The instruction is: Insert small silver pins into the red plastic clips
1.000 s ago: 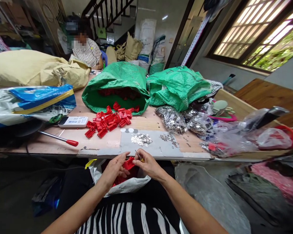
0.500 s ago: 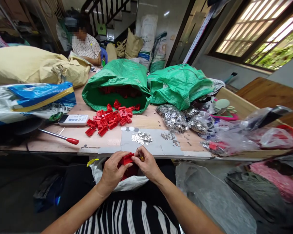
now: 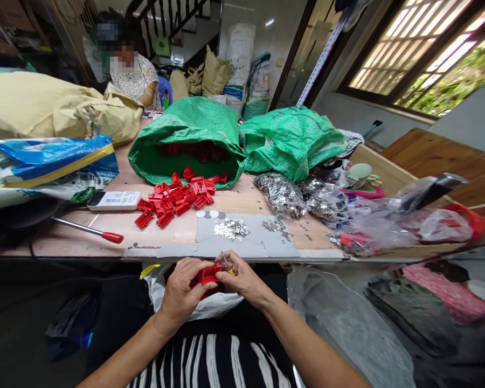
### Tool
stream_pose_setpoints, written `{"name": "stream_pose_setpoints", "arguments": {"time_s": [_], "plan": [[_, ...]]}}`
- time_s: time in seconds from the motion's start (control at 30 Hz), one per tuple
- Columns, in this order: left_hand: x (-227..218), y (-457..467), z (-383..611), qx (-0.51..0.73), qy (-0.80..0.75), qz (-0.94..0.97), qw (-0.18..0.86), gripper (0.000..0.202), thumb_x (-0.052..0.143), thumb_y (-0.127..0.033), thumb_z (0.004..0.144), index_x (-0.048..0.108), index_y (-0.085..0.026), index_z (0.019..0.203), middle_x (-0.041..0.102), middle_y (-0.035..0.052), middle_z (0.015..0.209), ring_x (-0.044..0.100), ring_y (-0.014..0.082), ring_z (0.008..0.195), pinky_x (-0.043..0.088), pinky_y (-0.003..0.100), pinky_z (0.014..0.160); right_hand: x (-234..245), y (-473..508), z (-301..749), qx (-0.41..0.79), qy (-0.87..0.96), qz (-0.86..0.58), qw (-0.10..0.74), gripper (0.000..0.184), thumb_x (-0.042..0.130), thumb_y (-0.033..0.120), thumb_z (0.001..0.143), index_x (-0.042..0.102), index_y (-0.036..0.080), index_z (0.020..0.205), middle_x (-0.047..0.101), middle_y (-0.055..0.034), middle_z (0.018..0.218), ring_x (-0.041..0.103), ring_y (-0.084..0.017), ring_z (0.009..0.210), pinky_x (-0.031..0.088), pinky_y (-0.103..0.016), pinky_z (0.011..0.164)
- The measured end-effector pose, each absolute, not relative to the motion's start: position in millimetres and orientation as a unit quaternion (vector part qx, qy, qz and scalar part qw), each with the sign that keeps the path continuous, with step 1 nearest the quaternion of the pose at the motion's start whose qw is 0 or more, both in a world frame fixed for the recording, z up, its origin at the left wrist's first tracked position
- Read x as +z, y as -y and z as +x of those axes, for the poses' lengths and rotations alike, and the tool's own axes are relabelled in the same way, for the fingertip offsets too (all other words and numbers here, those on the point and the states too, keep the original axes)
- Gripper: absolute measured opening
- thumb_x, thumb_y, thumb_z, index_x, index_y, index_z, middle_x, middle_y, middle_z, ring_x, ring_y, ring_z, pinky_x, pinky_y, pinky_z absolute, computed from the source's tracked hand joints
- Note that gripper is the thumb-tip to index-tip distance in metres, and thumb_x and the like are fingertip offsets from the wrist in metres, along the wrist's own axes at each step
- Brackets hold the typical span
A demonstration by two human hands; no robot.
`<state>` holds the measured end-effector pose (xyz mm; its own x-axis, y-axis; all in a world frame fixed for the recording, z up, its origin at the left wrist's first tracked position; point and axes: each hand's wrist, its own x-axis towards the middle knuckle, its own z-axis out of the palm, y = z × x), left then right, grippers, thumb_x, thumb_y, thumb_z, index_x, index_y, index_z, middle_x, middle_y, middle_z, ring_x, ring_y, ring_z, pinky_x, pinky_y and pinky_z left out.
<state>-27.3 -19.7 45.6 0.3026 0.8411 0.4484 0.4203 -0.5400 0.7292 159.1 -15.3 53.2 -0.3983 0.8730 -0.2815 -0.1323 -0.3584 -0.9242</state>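
My left hand (image 3: 186,286) is closed around a red plastic part (image 3: 208,274), held just off the table's front edge. In my right hand (image 3: 239,277) is a thin metal-tipped tool with a yellow handle (image 3: 231,271), perhaps a small screwdriver; its tip points up and away. The right fingertips also touch the right end of the red part. Below the hands, a white bag (image 3: 216,306) sits open on my lap with red inside it. Beyond them, a grey mat (image 3: 204,240) carries a pile of small silver metal pieces (image 3: 231,229) and a thinner scatter to its right.
Red plastic parts (image 3: 178,198) spill from an open green sack (image 3: 145,168). A white box (image 3: 115,200) and a red-tipped lever (image 3: 112,237) lie to the left. Bags of metal pieces (image 3: 281,195) and a wooden tray (image 3: 388,172) are on the right. Another person (image 3: 135,81) sits across the table.
The camera view has shifted slightly to the right. Both hands stay together at the red part, and the tool in my right hand now shows more of its metal tip.
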Motion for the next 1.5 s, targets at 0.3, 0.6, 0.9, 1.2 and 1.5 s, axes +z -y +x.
{"name": "stream_pose_setpoints", "arguments": {"time_s": [0.3, 0.6, 0.9, 1.2, 1.5], "plan": [[32.6, 22.0, -26.7, 0.467, -0.425, 0.669, 0.391, 0.028, 0.07, -0.029, 0.073, 0.069, -0.022, 0.1, 0.07, 0.0084, 0.108, 0.063, 0.0255, 0.105, 0.05, 0.041, 0.093, 51.2, 13.5, 163.7, 0.748, 0.442, -0.384, 0.313, 0.045, 0.074, 0.041, 0.068, 0.048, 0.02, 0.098, 0.052, 0.0048, 0.073, 0.037, -0.004, 0.049, 0.026, -0.017, 0.046], [32.9, 13.4, -21.9, 0.477, -0.494, 0.473, 0.552, 0.05, 0.07, -0.035, 0.071, 0.06, -0.018, 0.116, 0.073, 0.0058, 0.103, 0.068, 0.0219, 0.095, 0.052, 0.036, 0.089, 59.1, -32.2, 209.0, 0.177, 0.708, -0.638, 0.244, 0.012, 0.053, 0.016, 0.083, 0.059, 0.02, 0.093, 0.062, -0.0044, 0.092, 0.056, -0.018, 0.086, 0.04, -0.03, 0.078], [32.3, 9.7, -24.7, 0.462, -0.499, 0.492, 0.543, 0.051, 0.07, -0.036, 0.071, 0.06, -0.018, 0.118, 0.074, 0.0059, 0.1, 0.069, 0.0224, 0.092, 0.052, 0.037, 0.089, 54.7, -44.1, 211.4, 0.141, 0.725, -0.649, 0.184, 0.008, 0.053, 0.015, 0.083, 0.059, 0.02, 0.086, 0.063, -0.0045, 0.09, 0.057, -0.018, 0.083, 0.039, -0.028, 0.072], [29.9, 5.8, -23.5, 0.447, -0.528, 0.562, 0.453, 0.043, 0.07, -0.037, 0.073, 0.063, -0.019, 0.111, 0.074, 0.0054, 0.097, 0.069, 0.0217, 0.087, 0.053, 0.034, 0.084, 54.8, -37.7, 209.1, 0.211, 0.698, -0.622, 0.286, 0.009, 0.051, 0.022, 0.082, 0.053, 0.021, 0.091, 0.059, -0.0006, 0.08, 0.053, -0.016, 0.072, 0.037, -0.027, 0.067], [39.0, 5.5, -17.4, 0.443, -0.518, 0.677, 0.278, 0.031, 0.068, -0.034, 0.076, 0.064, -0.021, 0.103, 0.072, 0.0052, 0.096, 0.068, 0.0204, 0.086, 0.052, 0.032, 0.081, 59.3, -21.6, 150.1, 0.513, 0.558, -0.51, 0.407, 0.019, 0.059, 0.037, 0.077, 0.054, 0.019, 0.077, 0.05, 0.0043, 0.065, 0.044, -0.009, 0.051, 0.037, -0.023, 0.052]]}}
